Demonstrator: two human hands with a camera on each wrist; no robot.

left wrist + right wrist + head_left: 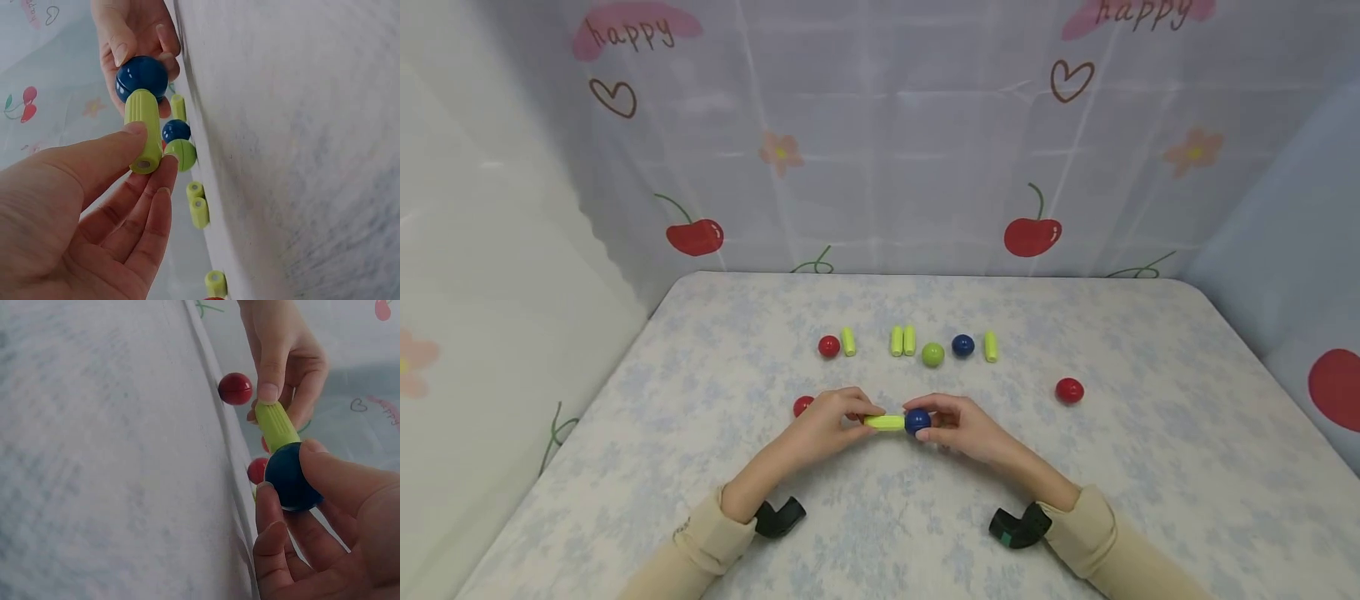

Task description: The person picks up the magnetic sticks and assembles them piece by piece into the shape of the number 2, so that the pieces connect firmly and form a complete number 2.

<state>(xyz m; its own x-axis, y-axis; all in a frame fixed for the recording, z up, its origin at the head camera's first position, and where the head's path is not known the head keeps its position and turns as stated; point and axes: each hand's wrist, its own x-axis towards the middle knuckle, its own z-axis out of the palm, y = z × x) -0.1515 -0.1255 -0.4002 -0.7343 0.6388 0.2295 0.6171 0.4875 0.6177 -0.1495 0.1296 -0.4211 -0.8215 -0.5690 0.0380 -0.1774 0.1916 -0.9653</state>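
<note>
While left hand point(833, 422), nearly closed, pinches ribbed yellow-green plastic rod point(886, 422), right hand point(964, 428), half open, curls round dark-blue plastic ball point(917, 422) touching rod's end, well in from far edge of blue-floral counter point(887, 525).

Soft, even light falls across my patterned tabletop point(887, 533) in the head view, while pale glare streaks the back curtain point(880, 167) and grey shadow fills its left corner. Dimmer, greyer tones mark both wrist views, the tabletop's print smeared out of focus. Seen from my left wrist, bright highlights dot the blue ball point(142, 75) and ridges show clearly on the yellow-green stick point(145, 112); from my right, the ball's face is darker.
</note>
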